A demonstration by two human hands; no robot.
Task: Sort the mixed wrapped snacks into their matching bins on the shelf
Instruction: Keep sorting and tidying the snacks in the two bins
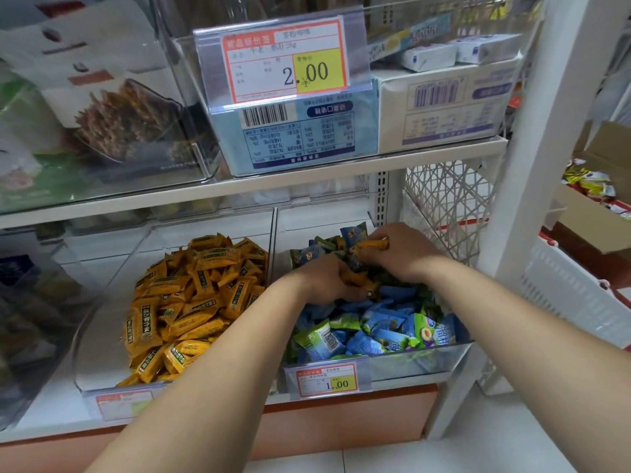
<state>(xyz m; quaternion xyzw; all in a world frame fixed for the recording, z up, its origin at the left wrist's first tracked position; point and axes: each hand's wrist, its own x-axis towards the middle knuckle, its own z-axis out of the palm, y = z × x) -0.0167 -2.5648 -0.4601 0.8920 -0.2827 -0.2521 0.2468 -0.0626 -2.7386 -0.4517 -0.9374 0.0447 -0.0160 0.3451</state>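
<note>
Stray orange packets are being picked out of the right-hand bin (426,365) near the right end of the lower shelf (44,411). Several orange packets (356,281) are grasped in the curled left hand (321,281) amid the blue and green snacks (375,331). One more orange packet (374,244) is pinched by the right hand (406,254) toward the bin's back. The matching orange pile (191,302) lies in the neighbouring bin (102,295), just to the left. Gathering of misplaced pieces is judged to be the step in hand. Next, both handfuls would need to be lifted over the dividing wall and released there, with no blue wrappers dragged along.
</note>
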